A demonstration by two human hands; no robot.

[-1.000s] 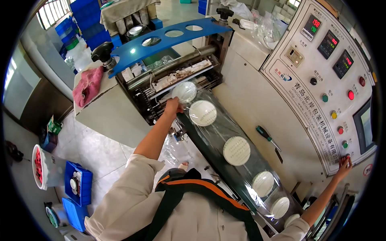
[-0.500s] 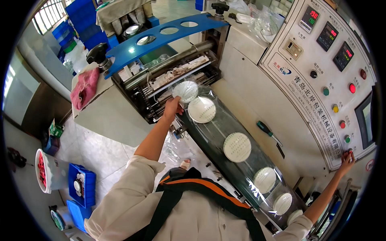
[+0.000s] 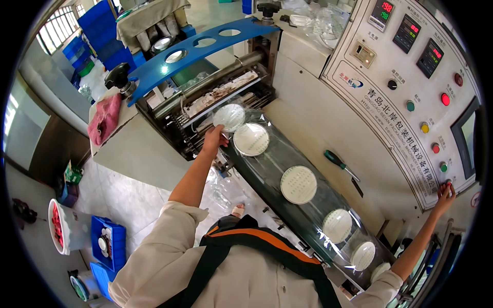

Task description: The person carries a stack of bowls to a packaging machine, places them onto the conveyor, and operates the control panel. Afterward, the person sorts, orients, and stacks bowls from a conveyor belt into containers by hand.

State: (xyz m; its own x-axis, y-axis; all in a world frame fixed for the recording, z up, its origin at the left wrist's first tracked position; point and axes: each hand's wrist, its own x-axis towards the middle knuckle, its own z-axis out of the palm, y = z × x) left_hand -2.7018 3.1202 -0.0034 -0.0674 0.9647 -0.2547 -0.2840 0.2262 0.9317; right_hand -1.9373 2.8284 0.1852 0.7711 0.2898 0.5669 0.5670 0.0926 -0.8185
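Observation:
My left hand (image 3: 213, 139) is at the machine end of a dark green conveyor belt (image 3: 257, 177), its fingers closed on the edge of clear plastic film beside a film-covered round dish (image 3: 229, 118). Just past those fingers lies a round white piece with printed text (image 3: 251, 139). Another printed white piece (image 3: 299, 185) rests farther down the belt under the film, with several more toward the lower right. My right hand (image 3: 446, 197) reaches to the lower corner of the control panel (image 3: 380, 92), fingertips closed around a small knob (image 3: 448, 182).
A blue crossbar with holes (image 3: 197, 49) spans the machine's rollers. On the ledge beside the belt lies a screwdriver (image 3: 336, 160). A pink cloth (image 3: 104, 119) sits on the left housing. At floor level are a white bucket (image 3: 73, 228) and a blue crate (image 3: 109, 244).
The view has shifted slightly, so the machine and panel appear a little up and left. Both hands keep their places at the film and the knob; the pieces on the belt show no clear movement.

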